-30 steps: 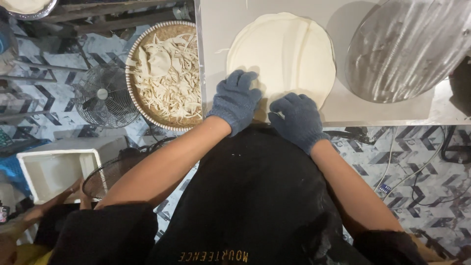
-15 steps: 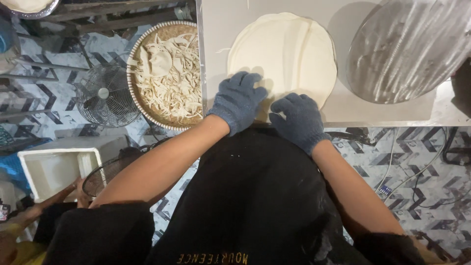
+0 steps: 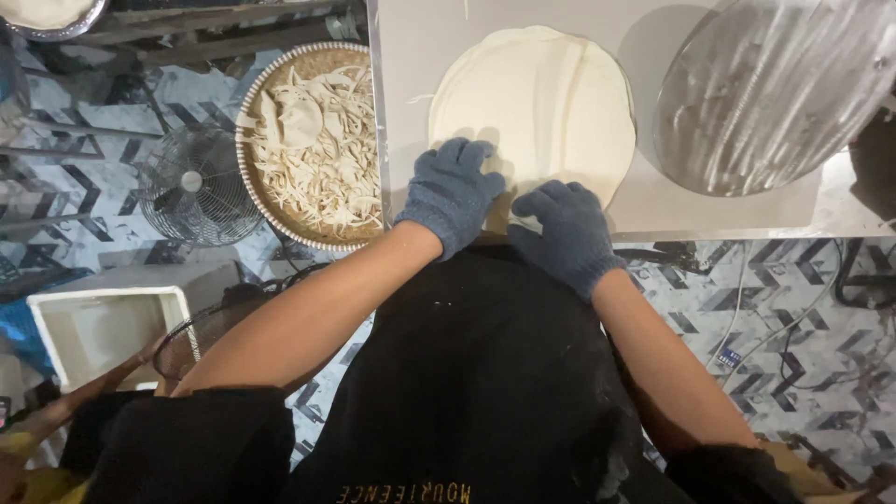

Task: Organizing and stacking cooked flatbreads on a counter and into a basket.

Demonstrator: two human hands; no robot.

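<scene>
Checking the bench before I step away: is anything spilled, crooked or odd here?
Nothing stands out. Both gloved hands, left hand and right hand, press the near edge of the flat dough round lying on the table.

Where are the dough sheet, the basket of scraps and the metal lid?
dough sheet [image 3: 546, 103], head view, bare middle of the round sheet
basket of scraps [image 3: 250, 177], head view, left woven rim
metal lid [image 3: 770, 89], head view, middle of the shiny surface

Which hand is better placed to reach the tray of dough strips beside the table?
Probably the left hand. It rests on the near left edge of the round dough sheet, closest to the tray of dough strips. The right hand lies farther away.
</scene>
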